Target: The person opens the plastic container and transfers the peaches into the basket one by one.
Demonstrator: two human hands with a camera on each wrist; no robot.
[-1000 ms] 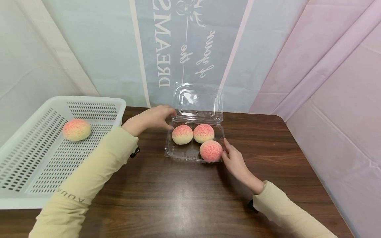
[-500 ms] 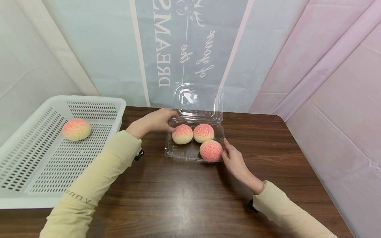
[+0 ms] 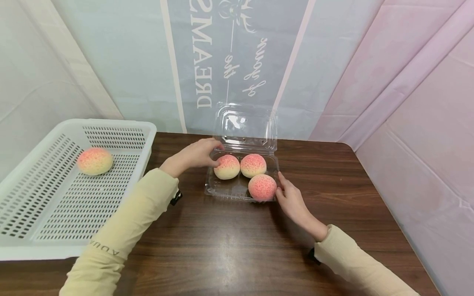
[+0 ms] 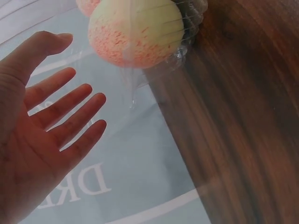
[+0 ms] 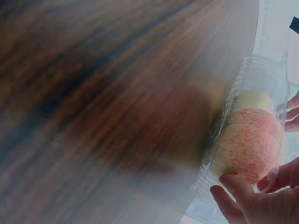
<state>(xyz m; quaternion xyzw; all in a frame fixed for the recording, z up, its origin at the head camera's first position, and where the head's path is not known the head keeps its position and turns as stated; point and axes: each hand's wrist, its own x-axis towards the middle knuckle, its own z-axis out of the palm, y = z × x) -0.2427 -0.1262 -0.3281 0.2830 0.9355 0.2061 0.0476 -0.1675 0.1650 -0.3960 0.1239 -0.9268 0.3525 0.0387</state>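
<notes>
A clear plastic box point(image 3: 231, 190) with its lid point(image 3: 244, 125) raised stands on the table. In it lie three pink-speckled, pale yellow peaches: a back-left peach point(image 3: 227, 167), a back-right peach point(image 3: 253, 165) and a front-right peach point(image 3: 262, 188). My left hand point(image 3: 194, 155) hovers at the box's back-left corner, thumb beside the back-left peach. The left wrist view shows this left hand point(image 4: 44, 126) with its fingers spread and nothing in it. With thumb and fingers, my right hand point(image 3: 294, 203) grips the box's right wall, next to the front-right peach point(image 5: 247, 144).
To the left is a white perforated basket point(image 3: 148, 142) holding one more peach point(image 3: 95, 161). A brown wooden table point(image 3: 229, 250) lies under everything. Behind it hangs a printed cloth point(image 3: 237, 53), and a pale cloth wall point(image 3: 418, 152) borders the right side.
My left hand has shifted right and slightly nearer, its thumb coming over the box's left edge toward the back-left peach. My right hand and the peaches stay where they were.
</notes>
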